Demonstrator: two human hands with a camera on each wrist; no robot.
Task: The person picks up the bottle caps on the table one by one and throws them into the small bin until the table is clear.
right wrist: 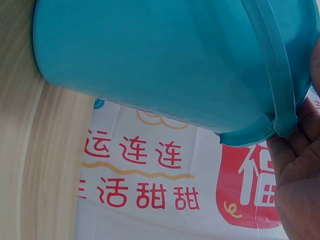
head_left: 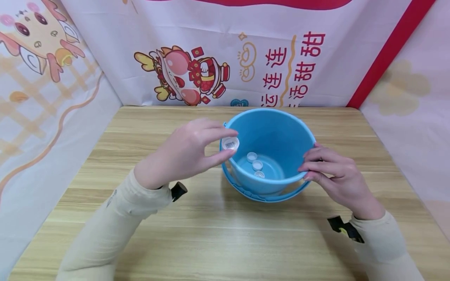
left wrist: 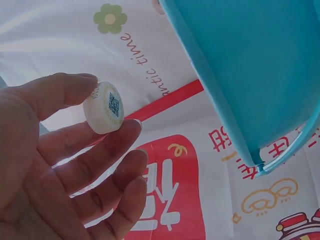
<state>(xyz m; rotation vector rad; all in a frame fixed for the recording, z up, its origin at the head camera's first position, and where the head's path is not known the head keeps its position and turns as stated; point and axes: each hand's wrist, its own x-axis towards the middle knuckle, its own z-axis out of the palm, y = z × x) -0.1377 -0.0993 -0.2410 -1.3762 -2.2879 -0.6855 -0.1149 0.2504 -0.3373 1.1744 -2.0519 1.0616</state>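
Between thumb and fingers, my left hand (head_left: 186,150) pinches a white bottle cap (head_left: 230,143) above the left rim of a blue bucket (head_left: 270,128). In the left wrist view the cap (left wrist: 104,108) has ridged sides and a printed square code on its face. My right hand (head_left: 332,175) grips the bucket's right rim, fingers over the edge. Seen from the right wrist, the bucket (right wrist: 150,55) stands on the table beside that hand. Several white bottle caps (head_left: 258,166) lie on the bucket's floor.
The bucket's blue handle (head_left: 246,193) hangs down along its near side. Under it is a wood-grain table (head_left: 218,242). A printed white cloth (head_left: 119,23) with a cartoon dragon and red lettering rises behind the table's far edge.
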